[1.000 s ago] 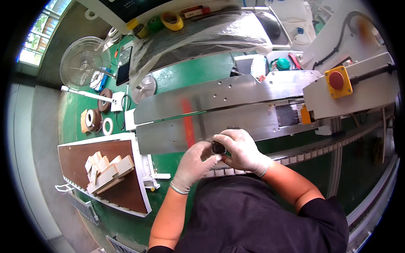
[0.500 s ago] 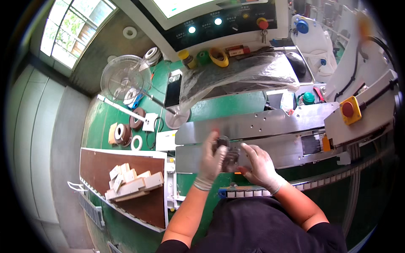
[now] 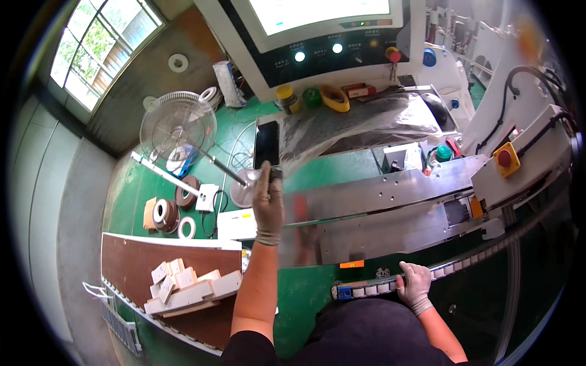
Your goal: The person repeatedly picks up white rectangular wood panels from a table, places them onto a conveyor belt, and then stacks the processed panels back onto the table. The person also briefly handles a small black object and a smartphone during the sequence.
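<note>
My left hand [image 3: 268, 210], in a pale work glove, reaches over the left end of the metal rail table [image 3: 390, 216]. Its fingers point away from me, and a small dark object [image 3: 276, 175] shows beside their tips, mostly hidden by the hand; I cannot make out its kind. Just beyond the fingertips lies a flat black-screened device [image 3: 267, 143]. At the near side, my right hand [image 3: 415, 285], gloved alike, has its fingers curled over the roller rail [image 3: 378, 288] with its row of white rollers.
At left, several wooden blocks [image 3: 195, 287] lie on a brown-topped table [image 3: 125, 259]. A fan [image 3: 177, 128] and tape rolls [image 3: 165, 215] stand beyond. Plastic film [image 3: 360, 122] covers a surface under the control panel [image 3: 336, 55]. A red emergency button [image 3: 503, 158] is at right.
My hands, close together around a dark object before, have parted. The left moved away and to the left with a dark object; the right came down to the roller rail. The view shifted too.
</note>
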`<state>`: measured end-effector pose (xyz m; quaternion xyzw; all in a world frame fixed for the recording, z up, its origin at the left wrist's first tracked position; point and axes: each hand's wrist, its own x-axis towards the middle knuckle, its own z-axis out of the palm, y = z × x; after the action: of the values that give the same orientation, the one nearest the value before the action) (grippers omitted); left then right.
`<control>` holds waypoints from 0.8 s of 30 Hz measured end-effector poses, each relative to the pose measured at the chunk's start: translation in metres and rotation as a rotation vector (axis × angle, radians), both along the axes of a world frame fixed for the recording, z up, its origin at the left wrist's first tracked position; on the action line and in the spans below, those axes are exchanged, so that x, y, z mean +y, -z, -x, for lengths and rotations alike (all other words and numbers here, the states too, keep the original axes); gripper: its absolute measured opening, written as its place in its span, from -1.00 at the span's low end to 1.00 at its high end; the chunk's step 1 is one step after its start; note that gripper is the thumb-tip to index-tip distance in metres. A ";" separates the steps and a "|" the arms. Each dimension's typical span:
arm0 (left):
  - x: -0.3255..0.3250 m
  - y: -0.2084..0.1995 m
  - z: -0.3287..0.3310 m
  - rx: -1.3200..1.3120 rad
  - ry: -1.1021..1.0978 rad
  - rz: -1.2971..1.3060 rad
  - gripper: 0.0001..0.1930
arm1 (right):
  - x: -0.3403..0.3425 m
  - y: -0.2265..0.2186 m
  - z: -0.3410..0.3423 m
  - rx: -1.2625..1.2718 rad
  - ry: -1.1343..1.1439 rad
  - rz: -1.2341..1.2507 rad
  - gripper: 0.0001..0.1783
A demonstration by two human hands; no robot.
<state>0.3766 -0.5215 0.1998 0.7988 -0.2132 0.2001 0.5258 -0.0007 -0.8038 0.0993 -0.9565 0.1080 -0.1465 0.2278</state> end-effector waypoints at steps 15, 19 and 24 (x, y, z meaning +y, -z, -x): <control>0.021 0.002 -0.120 0.042 0.057 0.021 -0.54 | 0.005 0.008 -0.007 -0.159 0.106 0.081 -0.71; 0.030 0.002 -0.114 0.003 -0.050 -0.028 -0.60 | 0.006 0.006 -0.008 -0.143 0.110 0.095 -0.75; 0.041 0.015 -0.122 -0.032 0.027 0.036 -0.69 | 0.006 0.008 -0.010 -0.148 0.106 0.094 -0.77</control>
<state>0.4985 -0.4809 0.1844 0.7830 -0.2286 0.2095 0.5392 0.0095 -0.7975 0.0915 -0.9457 0.1346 -0.2334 0.1817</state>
